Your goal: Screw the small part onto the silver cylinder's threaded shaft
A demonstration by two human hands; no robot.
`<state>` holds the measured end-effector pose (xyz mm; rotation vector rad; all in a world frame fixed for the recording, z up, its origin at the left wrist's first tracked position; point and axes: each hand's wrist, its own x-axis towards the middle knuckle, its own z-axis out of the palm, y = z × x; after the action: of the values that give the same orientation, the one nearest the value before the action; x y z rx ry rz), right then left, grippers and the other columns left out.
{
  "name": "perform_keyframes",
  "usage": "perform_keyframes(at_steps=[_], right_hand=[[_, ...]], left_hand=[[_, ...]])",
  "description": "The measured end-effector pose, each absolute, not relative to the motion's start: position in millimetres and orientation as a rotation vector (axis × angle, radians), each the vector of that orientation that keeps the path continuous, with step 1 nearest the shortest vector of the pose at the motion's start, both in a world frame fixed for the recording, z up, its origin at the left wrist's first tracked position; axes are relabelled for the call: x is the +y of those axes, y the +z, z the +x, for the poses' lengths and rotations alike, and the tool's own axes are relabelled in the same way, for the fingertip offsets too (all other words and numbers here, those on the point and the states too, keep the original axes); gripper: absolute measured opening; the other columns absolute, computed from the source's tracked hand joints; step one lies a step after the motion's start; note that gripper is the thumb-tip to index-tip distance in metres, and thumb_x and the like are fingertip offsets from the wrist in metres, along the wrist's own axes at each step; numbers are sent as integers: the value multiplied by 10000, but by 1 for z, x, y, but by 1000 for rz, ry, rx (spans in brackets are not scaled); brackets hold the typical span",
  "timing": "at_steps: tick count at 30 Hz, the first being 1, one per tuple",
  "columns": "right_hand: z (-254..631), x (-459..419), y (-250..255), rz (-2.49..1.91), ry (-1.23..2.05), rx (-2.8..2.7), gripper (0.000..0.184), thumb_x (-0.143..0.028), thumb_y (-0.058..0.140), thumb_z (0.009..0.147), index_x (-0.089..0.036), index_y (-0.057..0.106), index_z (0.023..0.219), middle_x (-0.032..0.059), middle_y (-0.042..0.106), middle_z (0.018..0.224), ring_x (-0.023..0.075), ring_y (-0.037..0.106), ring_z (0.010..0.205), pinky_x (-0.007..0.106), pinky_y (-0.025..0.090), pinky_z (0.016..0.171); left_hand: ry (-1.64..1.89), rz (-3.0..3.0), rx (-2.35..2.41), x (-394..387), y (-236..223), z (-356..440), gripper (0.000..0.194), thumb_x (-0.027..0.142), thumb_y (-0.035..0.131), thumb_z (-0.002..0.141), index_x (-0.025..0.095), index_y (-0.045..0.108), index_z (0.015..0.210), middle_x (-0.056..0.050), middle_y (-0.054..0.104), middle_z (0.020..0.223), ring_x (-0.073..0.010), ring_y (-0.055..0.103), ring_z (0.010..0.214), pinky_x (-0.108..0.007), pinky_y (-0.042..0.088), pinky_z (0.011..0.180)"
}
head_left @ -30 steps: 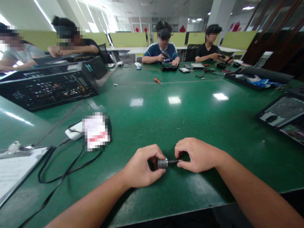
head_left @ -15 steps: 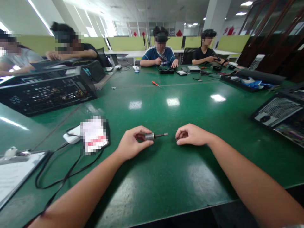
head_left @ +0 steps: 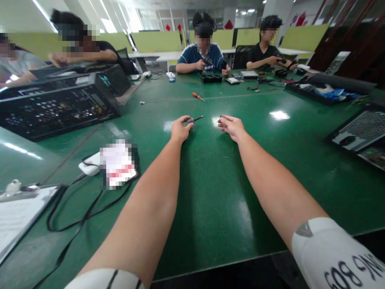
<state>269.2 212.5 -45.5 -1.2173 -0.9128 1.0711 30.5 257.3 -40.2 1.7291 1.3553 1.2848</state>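
Both my arms are stretched far out over the green table (head_left: 210, 192). My left hand (head_left: 181, 128) is closed around a small grey metal cylinder with a dark shaft (head_left: 194, 119) that points right. My right hand (head_left: 231, 125) rests a short gap to the right of the shaft tip, fingers curled and pinched on a small dark part that I cannot make out.
An open black computer case (head_left: 57, 106) lies at the left. A white power adapter with black cables (head_left: 90, 168) and a clipboard (head_left: 21, 212) sit near left. An orange screwdriver (head_left: 198, 96) lies farther out. Other people work at the far side. Another case (head_left: 357, 134) sits at the right.
My hands pulled apart, separating the shafted cylinder from the part in my right hand. Both arms then reached farther out across the table.
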Motion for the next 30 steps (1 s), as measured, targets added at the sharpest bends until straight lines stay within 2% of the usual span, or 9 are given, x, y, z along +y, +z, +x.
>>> perform_keyframes(at_steps=[5,11,15,21,27,30], right_hand=[[249,225,-50,-1185,1082,-907,229,-133,583,978,-208,676,1172,71,756,1138,124,751,983,284,593,875],[228,229,-51,-1157,1111,-971,207,-90,610,948,-172,691,1119,92,756,1097,153,760,987,341,594,933],[227,230,-50,-1163,1109,-1001,218,-90,620,944,-181,691,1128,75,761,1067,146,762,935,345,608,915],[226,232,-49,-1208,1071,-1007,214,-113,601,970,-178,677,1160,93,750,1117,138,755,965,311,600,910],[222,232,-46,-1268,1094,-1065,250,-123,673,944,-175,634,1186,85,752,1063,129,747,860,323,598,866],[219,233,-42,-1298,1103,-1105,210,-176,732,924,-162,636,1110,83,746,999,140,739,830,324,599,827]], left_hand=[[1277,1835,1280,263,-49,28,339,177,754,748,158,764,1086,-90,787,1048,-196,722,878,-331,591,876],[1253,1914,1245,261,-52,29,346,209,754,761,158,775,1103,-74,791,998,-167,690,752,-317,575,823],[1238,1951,1235,258,-50,29,338,203,753,761,155,782,1095,-67,792,997,-167,679,745,-318,563,831],[1221,1977,1203,256,-51,30,350,207,753,758,159,785,1103,-63,797,1013,-172,678,763,-325,565,839],[1196,1970,1141,256,-52,32,372,216,765,756,147,779,1121,-82,799,1045,-185,705,807,-337,583,858],[1203,1950,1121,254,-52,32,387,207,761,760,133,767,1139,-100,796,1090,-202,722,886,-355,584,914]])
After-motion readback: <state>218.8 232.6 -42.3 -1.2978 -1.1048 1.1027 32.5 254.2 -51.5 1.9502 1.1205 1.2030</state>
